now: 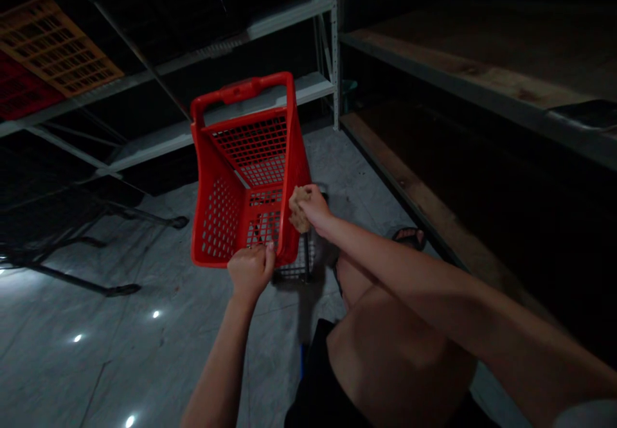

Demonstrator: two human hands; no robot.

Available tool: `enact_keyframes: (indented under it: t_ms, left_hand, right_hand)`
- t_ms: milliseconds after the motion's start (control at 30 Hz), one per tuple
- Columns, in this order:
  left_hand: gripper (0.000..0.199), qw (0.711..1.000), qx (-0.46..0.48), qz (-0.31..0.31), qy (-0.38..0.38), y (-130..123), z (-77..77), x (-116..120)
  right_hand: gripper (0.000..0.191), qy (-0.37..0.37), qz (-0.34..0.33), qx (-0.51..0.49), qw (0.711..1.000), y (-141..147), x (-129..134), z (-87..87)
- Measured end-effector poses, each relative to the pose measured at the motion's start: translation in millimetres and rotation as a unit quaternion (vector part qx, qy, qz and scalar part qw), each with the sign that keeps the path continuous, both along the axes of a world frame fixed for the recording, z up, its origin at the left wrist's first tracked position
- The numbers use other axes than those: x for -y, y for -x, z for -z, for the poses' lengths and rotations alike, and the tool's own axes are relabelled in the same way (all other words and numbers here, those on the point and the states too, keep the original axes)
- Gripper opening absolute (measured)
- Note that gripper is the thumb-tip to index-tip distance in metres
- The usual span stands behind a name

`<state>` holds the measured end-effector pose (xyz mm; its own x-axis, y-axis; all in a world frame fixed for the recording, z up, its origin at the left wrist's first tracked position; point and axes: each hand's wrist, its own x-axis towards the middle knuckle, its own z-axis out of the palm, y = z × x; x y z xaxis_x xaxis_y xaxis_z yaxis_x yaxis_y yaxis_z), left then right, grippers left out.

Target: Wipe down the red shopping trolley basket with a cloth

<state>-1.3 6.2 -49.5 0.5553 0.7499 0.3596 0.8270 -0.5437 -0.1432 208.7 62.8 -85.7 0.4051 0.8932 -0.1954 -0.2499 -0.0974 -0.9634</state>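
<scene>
We see our left hand (251, 268) curled into a fist on the near rim of a red plastic shopping-cart basket with perforated walls (290, 126), the thumb lying on top. Our right hand (317, 209) grips a crumpled, tan, cloth-like wad (299, 214) with its fingers drawn in, and the wad is at the outer face of the basket's right wall; whether it presses there we cannot tell. The basket stands in front of us, its red handle bar (238, 90) on the far side, above a dark metal undercarriage (305, 258). Close by on our right we see a foot in a dark strapped sandal (409, 238), and below us the black cloth shorts (315, 383). Grey floor tiles (193, 344) spread around, dotted with bright reflections to the left. Farther out, we have brown-topped shelves with grey edges (463, 71) along the right, pale perforated metal shelving (336, 49) behind the cart, and, at upper left, an orange-yellow plastic lattice crate (60, 45) beside a darker red lattice crate (24, 90).
</scene>
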Motion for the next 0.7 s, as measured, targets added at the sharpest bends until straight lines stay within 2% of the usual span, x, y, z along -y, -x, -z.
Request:
enact_keyframes:
  t_ms: [67,100,233,333,467,567,633,700]
  left_hand:
    - [0.059,1.000,0.007,0.008,-0.005,-4,0.3,6]
    - [0.059,1.000,0.010,0.012,-0.010,-5,0.4,9]
    - [0.058,0.999,0.013,0.023,-0.039,-7,0.9,18]
    - [0.057,0.997,0.008,0.022,-0.077,0,-0.3,23]
    - [0.057,0.993,0.012,0.036,-0.113,22,-6.5,27]
    - [0.052,0.992,0.035,0.075,-0.093,45,-12.9,30]
    - [0.050,0.991,0.050,0.102,-0.067,60,-16.5,35]
    - [0.049,0.989,0.061,0.121,-0.051,74,-19.1,41]
  right_hand:
    - [0.050,0.024,0.012,0.010,1.000,2,6,4.1]
    - [0.052,0.040,0.010,0.026,0.999,4,9,6.3]
    - [0.035,0.094,-0.018,0.062,0.993,12,25,8.9]
    - [0.030,0.101,-0.051,0.057,0.992,18,38,0.9]
    - [0.028,0.053,-0.115,0.078,0.989,33,63,-14.3]
    - [0.028,-0.010,-0.149,0.078,0.986,52,76,-21.5]
    - [0.028,-0.006,-0.135,0.029,0.990,61,73,-24.0]
    - [0.027,0.019,-0.100,-0.016,0.995,61,57,-25.5]
